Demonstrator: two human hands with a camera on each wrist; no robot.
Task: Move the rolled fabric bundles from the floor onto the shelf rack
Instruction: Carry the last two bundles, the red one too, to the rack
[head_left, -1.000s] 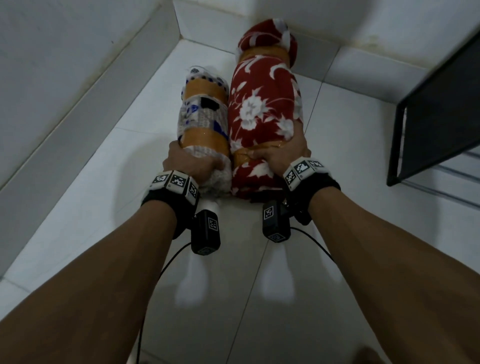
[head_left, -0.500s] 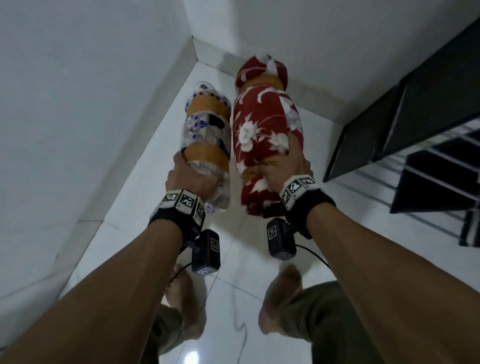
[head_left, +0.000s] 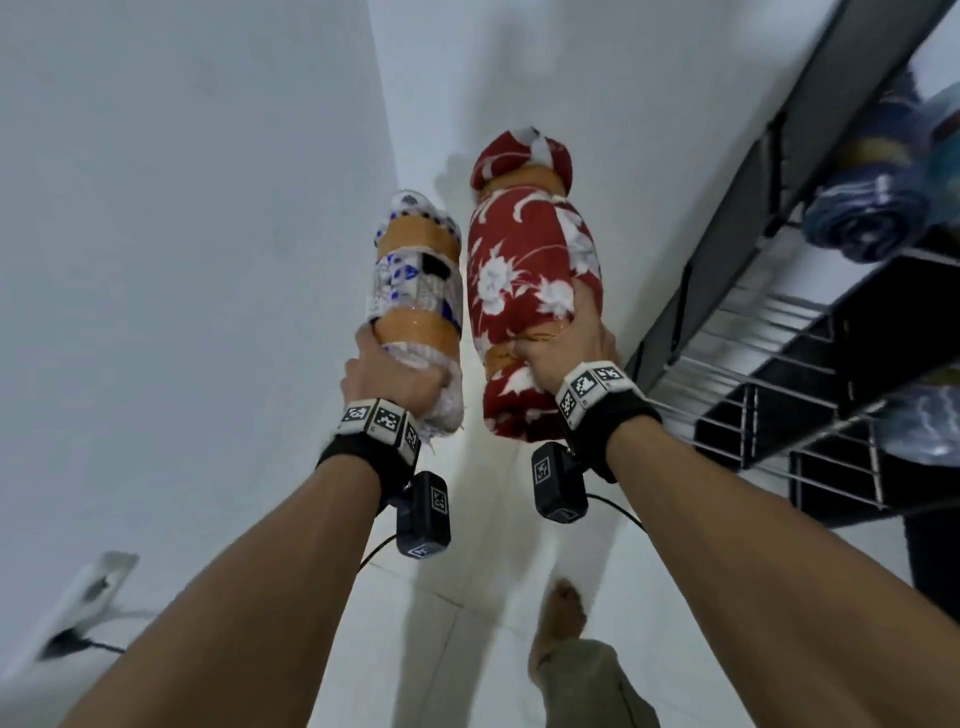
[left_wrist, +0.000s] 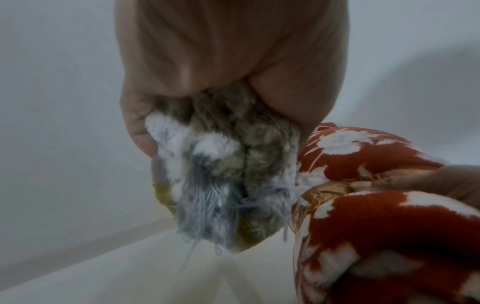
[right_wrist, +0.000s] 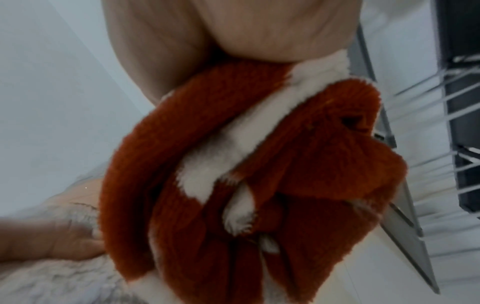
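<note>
Red floral plush fabric roll (head_left: 530, 280) and white-and-blue taped fabric roll (head_left: 415, 301), soft and probably light, are being held aloft, right hand (head_left: 569, 345) and left hand (head_left: 389, 374) each clenching a near end, black wire shelf rack (head_left: 779, 322) at three o'clock.

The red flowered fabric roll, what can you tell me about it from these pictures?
The red fleecy fabric roll with white flowers is a plump bundle cinched by two shiny orange tape bands, one near each end, so both ends puff out. It is held up in the air, pointing away from the person. The right hand grips it at the nearer band. Beside it hangs the white and blue roll.
</note>
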